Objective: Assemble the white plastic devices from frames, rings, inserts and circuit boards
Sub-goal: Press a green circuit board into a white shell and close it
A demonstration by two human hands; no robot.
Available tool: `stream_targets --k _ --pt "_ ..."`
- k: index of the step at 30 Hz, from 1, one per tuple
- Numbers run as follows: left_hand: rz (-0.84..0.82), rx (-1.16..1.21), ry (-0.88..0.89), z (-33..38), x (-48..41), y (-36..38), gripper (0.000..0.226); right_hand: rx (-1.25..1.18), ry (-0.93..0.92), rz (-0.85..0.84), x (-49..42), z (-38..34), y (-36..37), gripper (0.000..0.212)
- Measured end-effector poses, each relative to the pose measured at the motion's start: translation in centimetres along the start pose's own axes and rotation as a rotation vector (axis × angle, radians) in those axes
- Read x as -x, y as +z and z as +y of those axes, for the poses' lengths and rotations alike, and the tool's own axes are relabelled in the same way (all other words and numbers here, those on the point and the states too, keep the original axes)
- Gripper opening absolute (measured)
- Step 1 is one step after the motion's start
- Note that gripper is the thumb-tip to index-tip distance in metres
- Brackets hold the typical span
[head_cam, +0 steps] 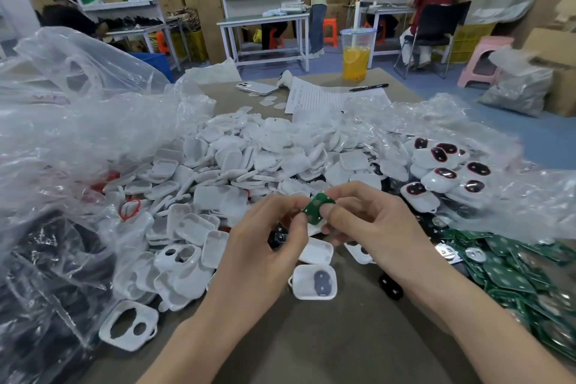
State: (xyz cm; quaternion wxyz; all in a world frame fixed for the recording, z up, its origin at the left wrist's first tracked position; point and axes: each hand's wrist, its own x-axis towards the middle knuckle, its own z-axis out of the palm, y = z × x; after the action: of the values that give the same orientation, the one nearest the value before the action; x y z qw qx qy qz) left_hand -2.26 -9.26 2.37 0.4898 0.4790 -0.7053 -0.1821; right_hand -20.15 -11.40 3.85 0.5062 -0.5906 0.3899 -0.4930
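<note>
**Small green rectangular circuit board [318,210] being held between both hands above the brown desk [311,346].**

The left hand [268,237] is pinching the board's lower-left end and the right hand [371,218] its upper-right end, fingers [343,209] curled. The board's long axis is slanting between the thumbs. An open white plastic shell with grey insert [314,282] is lying directly below, between the wrists, about equally near both.

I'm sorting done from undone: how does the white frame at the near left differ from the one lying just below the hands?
The near-left frame has two open cutouts with dark showing through; the centre frame has its cutouts filled by a grey insert. The near-left frame lies beside the plastic bag, the centre frame on bare table. Both are white rounded squares, and neither is held.
</note>
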Motion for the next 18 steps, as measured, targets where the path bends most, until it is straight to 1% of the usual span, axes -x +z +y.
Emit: stream_targets --k 5,8,11,14,18 --pt "0.008 0.045 -0.034 0.25 -0.06 -0.12 0.016 0.056 0.0 0.019 0.05 0.0 -0.16 0.006" --pt "0.002 0.058 -0.071 0.25 -0.01 -0.15 0.015 0.043 0.001 0.01 0.05 0.0 -0.28 0.007" --pt "0.0 0.101 -0.118 0.45 0.05 -0.11 0.017 0.076 -0.042 -0.029 0.09 0.24 -0.39 0.017" --pt "-0.006 0.105 -0.13 0.58 0.03 -0.09 0.021 0.102 -0.06 -0.046 0.07 0.59 -0.44 0.021" --pt "-0.049 0.152 -0.171 0.89 0.05 -0.45 0.027 0.084 -0.05 -0.043 0.16 0.55 -0.28 0.019"
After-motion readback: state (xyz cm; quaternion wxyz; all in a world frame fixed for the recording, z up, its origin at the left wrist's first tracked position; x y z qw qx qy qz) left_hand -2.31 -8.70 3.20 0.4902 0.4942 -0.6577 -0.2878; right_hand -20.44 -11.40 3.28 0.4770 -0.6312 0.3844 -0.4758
